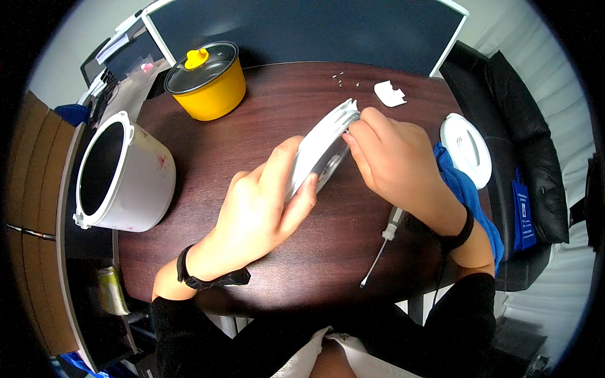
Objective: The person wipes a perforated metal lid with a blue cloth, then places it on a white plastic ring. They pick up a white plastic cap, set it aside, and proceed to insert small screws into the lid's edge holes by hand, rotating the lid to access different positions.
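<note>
A white rice cooker lid (315, 146) is tilted on edge above the middle of the table, its shiny metal underside facing right. My left hand (261, 205) grips its near left side, thumb on the metal and fingers behind the white shell. At the lid's far end, the bent fingers of my right hand (400, 154) are closed on the rim; whether they pinch a smaller part there is hidden. Beyond the hands lie a small white plastic cover (389, 94) and several tiny screws (341, 82). A screwdriver (389, 233) rests below my right wrist, its handle partly covered.
The white rice cooker body (151, 183) stands at the left edge, open at the top. Behind it is a yellow pot (217, 93) with a glass lid. On the right, a white oval cover (464, 146) sits by a blue cloth (459, 179). A dark partition (315, 34) closes the far side.
</note>
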Tool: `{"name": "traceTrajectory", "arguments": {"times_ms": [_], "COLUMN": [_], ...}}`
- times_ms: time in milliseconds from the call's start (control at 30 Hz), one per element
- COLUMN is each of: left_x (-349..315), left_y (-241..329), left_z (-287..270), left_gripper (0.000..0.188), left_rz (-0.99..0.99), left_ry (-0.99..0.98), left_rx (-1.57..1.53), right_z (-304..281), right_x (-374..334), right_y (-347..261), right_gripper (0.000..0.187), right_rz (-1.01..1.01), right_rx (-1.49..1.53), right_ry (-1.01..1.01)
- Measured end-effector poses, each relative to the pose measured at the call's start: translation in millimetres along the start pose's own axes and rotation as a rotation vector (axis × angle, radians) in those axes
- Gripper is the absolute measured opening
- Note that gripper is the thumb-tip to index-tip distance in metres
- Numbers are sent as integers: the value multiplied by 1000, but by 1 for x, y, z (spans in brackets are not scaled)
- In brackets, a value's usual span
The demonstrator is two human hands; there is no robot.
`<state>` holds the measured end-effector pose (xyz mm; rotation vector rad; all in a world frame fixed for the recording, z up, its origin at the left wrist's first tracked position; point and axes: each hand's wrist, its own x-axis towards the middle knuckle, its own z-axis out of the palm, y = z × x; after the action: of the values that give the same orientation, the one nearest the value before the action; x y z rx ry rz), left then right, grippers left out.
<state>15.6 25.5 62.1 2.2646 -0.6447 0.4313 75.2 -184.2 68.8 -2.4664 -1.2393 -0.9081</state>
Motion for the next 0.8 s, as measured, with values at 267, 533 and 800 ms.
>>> {"name": "traceTrajectory", "arguments": {"times_ms": [267,533,800], "left_x": [0,3,5], "left_y": [4,-1,-33], "left_z": [0,-10,7], "left_gripper": [42,36,33], "left_rz": [9,-92,-121], "left_ry": [18,158,439], "left_rx": [48,0,-659], "right_z": [18,5,35], "right_x": [-1,-9,-39], "right_y": [-8,5,41], "right_gripper": [16,33,40], "right_rz": [388,728,814], "right_rx": [717,818,909], "right_ry": [76,23,97]}}
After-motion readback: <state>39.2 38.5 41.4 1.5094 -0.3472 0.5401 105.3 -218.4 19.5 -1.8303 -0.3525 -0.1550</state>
